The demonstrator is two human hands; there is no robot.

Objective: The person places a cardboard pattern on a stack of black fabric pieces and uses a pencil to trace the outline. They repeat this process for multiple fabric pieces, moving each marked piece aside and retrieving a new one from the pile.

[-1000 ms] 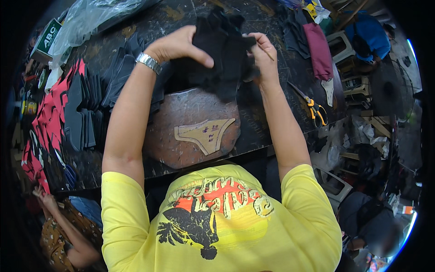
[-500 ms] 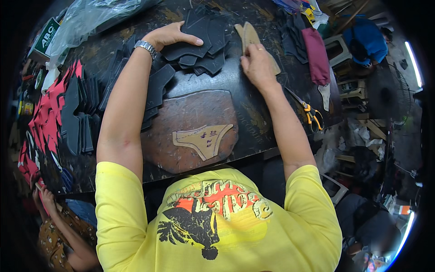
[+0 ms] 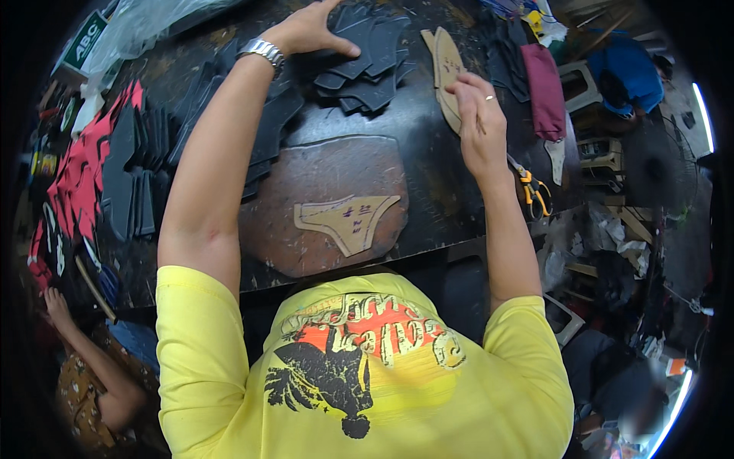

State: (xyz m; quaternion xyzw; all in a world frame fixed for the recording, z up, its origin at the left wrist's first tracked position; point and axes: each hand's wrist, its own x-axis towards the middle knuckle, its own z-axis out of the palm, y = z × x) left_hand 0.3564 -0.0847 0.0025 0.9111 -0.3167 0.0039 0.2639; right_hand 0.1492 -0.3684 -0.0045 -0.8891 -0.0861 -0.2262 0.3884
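My left hand (image 3: 310, 32), a metal watch on its wrist, is spread with the thumb out over a stack of dark grey cut sheet pieces (image 3: 363, 57). My right hand (image 3: 482, 126), with a ring, is beside long tan card templates (image 3: 447, 65). Its fingers are loosely bent and slightly apart at the templates' right edge. Whether the fingertips touch the card is hard to tell. Nearer me, a tan template (image 3: 350, 220) with pen marks lies flat on a worn brown board (image 3: 306, 168).
Orange-handled scissors (image 3: 533, 191) and a maroon cloth roll (image 3: 544, 92) lie at the right. More dark pieces (image 3: 141, 168) and pinkish-red pieces (image 3: 84, 176) stand at the left. Plastic sheeting (image 3: 153, 30) is at the far left. A co-worker's hand (image 3: 57, 307) is at the lower left.
My right hand has slid off the middle of the tan templates toward their right edge, and its fingers have loosened. My left hand stays at the dark stack. The whole view has shifted slightly.
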